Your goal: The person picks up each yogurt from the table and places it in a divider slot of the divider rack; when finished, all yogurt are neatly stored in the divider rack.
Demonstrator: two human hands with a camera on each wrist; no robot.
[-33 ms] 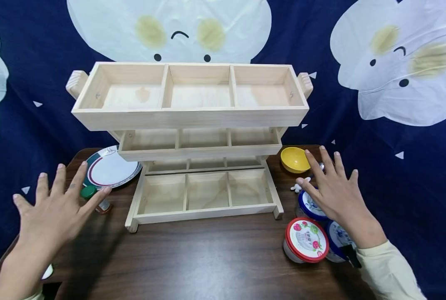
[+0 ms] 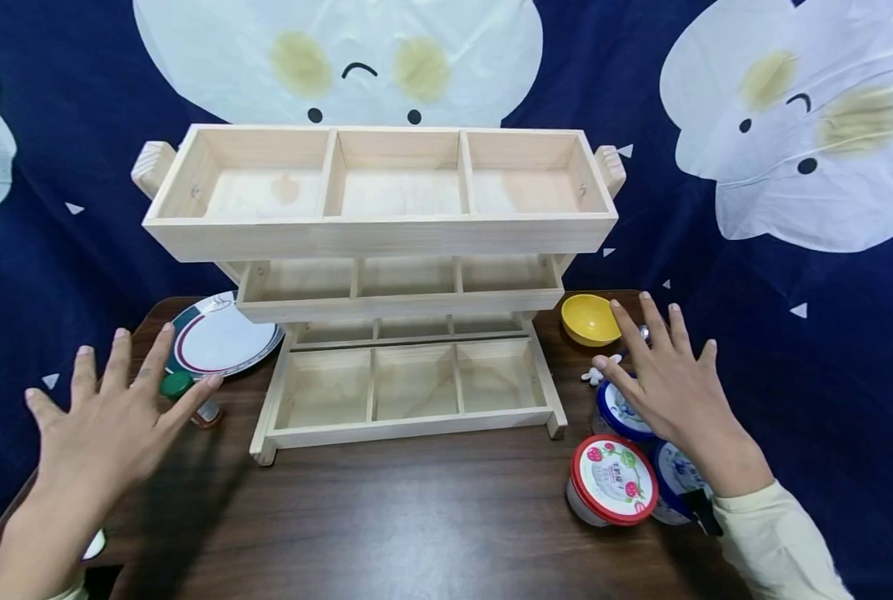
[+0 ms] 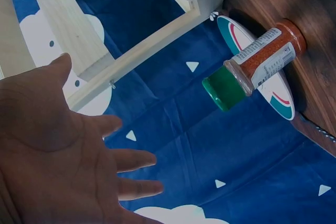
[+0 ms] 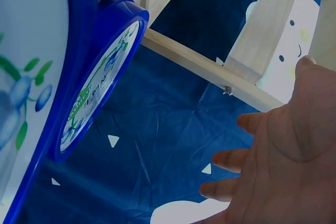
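My left hand hovers with fingers spread at the left, holding nothing. Close to its thumb stands a spice jar with a green lid; the left wrist view shows the jar full of reddish powder. Over on the right, my right hand is also spread and holds nothing. Beneath and beside it are a red-lidded tub and two blue-lidded tubs, partly hidden by the hand and wrist. Between the hands stands a tiered wooden rack with divided trays, none of them touched.
Behind the jar lies a white plate with a green and red rim. A yellow bowl sits right of the rack, near a small white object. A dark blue cloth with clouds hangs behind the brown table.
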